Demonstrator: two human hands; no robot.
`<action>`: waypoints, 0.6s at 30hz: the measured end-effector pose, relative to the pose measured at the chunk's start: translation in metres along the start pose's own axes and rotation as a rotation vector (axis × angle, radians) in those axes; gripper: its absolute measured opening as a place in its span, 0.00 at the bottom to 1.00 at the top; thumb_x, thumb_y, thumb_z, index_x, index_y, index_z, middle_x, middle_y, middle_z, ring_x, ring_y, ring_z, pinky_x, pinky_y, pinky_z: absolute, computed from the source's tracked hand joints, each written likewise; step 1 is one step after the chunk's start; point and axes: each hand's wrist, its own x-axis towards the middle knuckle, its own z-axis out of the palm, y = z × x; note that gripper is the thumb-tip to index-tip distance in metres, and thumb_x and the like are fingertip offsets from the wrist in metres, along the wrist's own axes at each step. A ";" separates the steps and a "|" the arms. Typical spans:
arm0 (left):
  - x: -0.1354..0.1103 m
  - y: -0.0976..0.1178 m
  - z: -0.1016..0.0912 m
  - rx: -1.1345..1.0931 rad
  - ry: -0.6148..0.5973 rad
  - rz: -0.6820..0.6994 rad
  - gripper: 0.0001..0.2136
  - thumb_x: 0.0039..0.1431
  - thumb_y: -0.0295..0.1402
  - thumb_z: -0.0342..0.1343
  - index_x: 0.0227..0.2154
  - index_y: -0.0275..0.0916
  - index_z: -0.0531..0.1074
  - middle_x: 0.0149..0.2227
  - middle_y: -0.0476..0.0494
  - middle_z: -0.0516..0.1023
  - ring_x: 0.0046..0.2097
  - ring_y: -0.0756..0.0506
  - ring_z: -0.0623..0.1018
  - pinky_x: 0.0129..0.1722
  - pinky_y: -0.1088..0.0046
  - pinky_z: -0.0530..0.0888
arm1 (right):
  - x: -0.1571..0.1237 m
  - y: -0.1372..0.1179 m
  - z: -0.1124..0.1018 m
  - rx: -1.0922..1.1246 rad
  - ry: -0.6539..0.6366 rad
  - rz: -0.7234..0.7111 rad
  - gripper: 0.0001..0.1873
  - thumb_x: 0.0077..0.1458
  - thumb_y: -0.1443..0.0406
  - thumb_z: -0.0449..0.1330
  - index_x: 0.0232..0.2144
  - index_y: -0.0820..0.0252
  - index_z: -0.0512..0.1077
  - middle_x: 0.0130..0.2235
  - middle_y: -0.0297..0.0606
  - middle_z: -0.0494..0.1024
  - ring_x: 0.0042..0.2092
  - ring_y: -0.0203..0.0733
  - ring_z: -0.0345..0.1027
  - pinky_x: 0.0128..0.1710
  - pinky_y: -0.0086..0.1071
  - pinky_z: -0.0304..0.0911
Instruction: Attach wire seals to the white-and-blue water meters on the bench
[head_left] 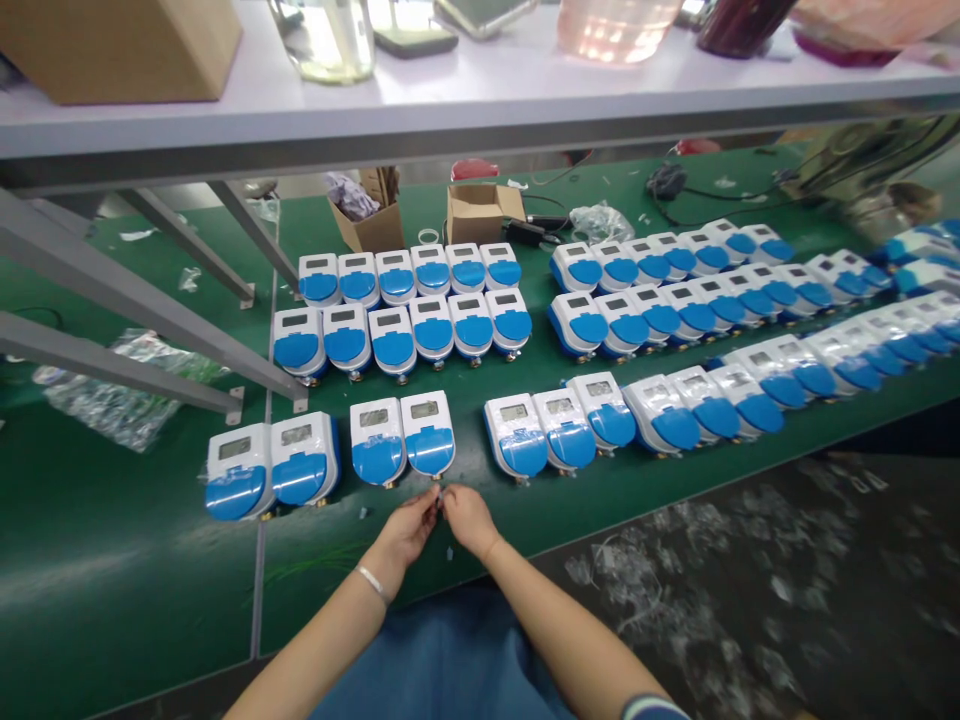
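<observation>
My left hand [412,524] and my right hand [468,517] meet over the front of the green bench, fingertips pinched together. Whatever is between the fingers is too small to make out. Just beyond them lies a white and blue meter [427,436] with a grey display and a brass fitting at its near end. A second meter [377,442] sits close on its left. To the right of my hands, another meter [516,438] begins a long row. Small clear scraps, one a plastic bit [450,553], lie on the bench near my hands.
Several rows of like meters [433,327] cover the green bench [187,590]. A white shelf [480,95] on grey metal legs [142,270] crosses overhead. Behind are an open cardboard box [480,212], cables and plastic bags [124,390]. Plastic scraps [637,570] litter the floor.
</observation>
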 end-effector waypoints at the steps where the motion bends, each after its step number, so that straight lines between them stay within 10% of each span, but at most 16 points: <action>1: 0.000 0.001 0.001 0.014 -0.021 0.009 0.04 0.51 0.20 0.59 0.24 0.30 0.75 0.23 0.44 0.75 0.24 0.54 0.72 0.24 0.82 0.70 | 0.004 -0.002 -0.001 0.044 -0.060 0.069 0.11 0.54 0.67 0.48 0.20 0.59 0.61 0.24 0.36 0.67 0.28 0.36 0.62 0.28 0.27 0.57; 9: 0.003 0.004 0.006 0.004 0.016 0.008 0.03 0.51 0.23 0.60 0.23 0.32 0.74 0.22 0.47 0.74 0.22 0.56 0.69 0.22 0.84 0.67 | -0.003 -0.003 -0.002 0.285 0.083 -0.008 0.06 0.55 0.67 0.56 0.25 0.59 0.66 0.31 0.35 0.72 0.36 0.34 0.65 0.35 0.22 0.58; 15: 0.006 0.002 0.006 0.016 -0.051 0.050 0.02 0.48 0.23 0.63 0.25 0.32 0.75 0.23 0.46 0.75 0.25 0.55 0.71 0.25 0.83 0.68 | 0.014 -0.003 0.001 0.936 -0.165 0.546 0.22 0.58 0.70 0.43 0.16 0.62 0.65 0.13 0.26 0.61 0.16 0.30 0.49 0.15 0.19 0.48; 18: 0.007 0.001 0.003 0.013 -0.056 0.043 0.03 0.47 0.25 0.63 0.24 0.32 0.75 0.23 0.46 0.75 0.24 0.55 0.71 0.25 0.82 0.68 | 0.009 0.001 0.002 0.702 -0.050 0.321 0.14 0.56 0.70 0.51 0.19 0.62 0.67 0.19 0.30 0.68 0.21 0.30 0.57 0.22 0.19 0.52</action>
